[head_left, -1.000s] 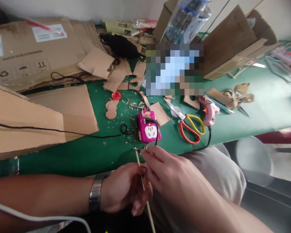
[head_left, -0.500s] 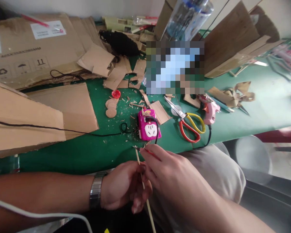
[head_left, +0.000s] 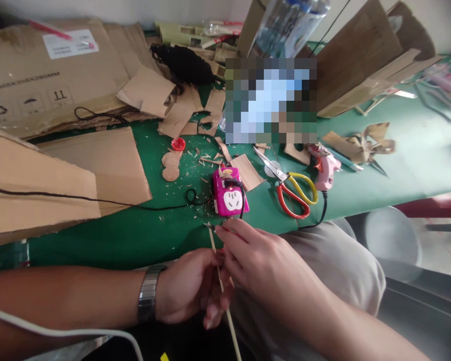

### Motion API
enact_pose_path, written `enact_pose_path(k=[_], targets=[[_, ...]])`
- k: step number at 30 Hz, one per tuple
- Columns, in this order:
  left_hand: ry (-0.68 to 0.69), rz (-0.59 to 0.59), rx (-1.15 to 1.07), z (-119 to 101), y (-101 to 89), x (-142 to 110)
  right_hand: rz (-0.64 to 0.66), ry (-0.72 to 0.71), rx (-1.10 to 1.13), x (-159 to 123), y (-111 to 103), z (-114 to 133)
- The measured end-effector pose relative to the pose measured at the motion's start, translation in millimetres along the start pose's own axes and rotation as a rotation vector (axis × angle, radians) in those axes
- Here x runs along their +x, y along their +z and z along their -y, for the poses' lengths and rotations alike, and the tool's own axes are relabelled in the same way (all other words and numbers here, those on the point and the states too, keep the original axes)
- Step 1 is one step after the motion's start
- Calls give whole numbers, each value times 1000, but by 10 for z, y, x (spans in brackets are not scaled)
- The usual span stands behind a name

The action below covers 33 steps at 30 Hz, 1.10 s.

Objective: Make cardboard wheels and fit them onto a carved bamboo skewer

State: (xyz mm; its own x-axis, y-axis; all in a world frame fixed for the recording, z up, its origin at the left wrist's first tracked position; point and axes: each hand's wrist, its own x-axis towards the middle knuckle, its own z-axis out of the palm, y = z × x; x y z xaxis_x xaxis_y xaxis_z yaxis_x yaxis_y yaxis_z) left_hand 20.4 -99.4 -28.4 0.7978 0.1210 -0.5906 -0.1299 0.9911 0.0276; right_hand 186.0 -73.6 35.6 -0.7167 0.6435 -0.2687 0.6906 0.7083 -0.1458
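A thin pale wooden stick [head_left: 230,321] slants up through my left hand [head_left: 197,286], whose thumb and fingers close on it near its upper end. My right hand [head_left: 261,255] grips a slim craft knife [head_left: 211,227] with a red handle, mostly hidden by the fingers. Its small metal blade lies against the tip of the stick, just above the table's near edge. Both hands are close together, and the right fingers seem to touch the left thumb. Just beyond them sits a magenta power socket [head_left: 230,193] with a black plug in it.
Scissors [head_left: 285,183] with red and yellow handles and a pink glue gun [head_left: 326,170] lie to the right. Cardboard discs [head_left: 170,168], a red cap [head_left: 178,144] and shavings are scattered left of the socket. A large cardboard box [head_left: 60,75] stands behind; a black cord crosses the left side.
Both hands keep their hold on the stick and the knife. The blade has shifted very slightly at the stick's tip, and the view has moved a little.
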Motion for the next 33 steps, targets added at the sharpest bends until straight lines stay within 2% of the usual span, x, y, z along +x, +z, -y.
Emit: enact_pose_path(k=[4,8,14,22,27,33], targets=[[-10,21,-6,1,-17,2,-109,-18,35,-9,24,-45],[28,77,-22,-3,-41,2,-222,83,212,-80,29,-91],[68,163,-63,16,-105,22,-209,129,320,-146,-5,-70],[44,119,-39,1,-80,16,-228,125,310,-63,-30,-50],[48,108,-31,6,-75,13,-241,10,183,-43,-10,-50],[58,98,5,-9,-55,11,-147,-44,13,18,-32,-3]])
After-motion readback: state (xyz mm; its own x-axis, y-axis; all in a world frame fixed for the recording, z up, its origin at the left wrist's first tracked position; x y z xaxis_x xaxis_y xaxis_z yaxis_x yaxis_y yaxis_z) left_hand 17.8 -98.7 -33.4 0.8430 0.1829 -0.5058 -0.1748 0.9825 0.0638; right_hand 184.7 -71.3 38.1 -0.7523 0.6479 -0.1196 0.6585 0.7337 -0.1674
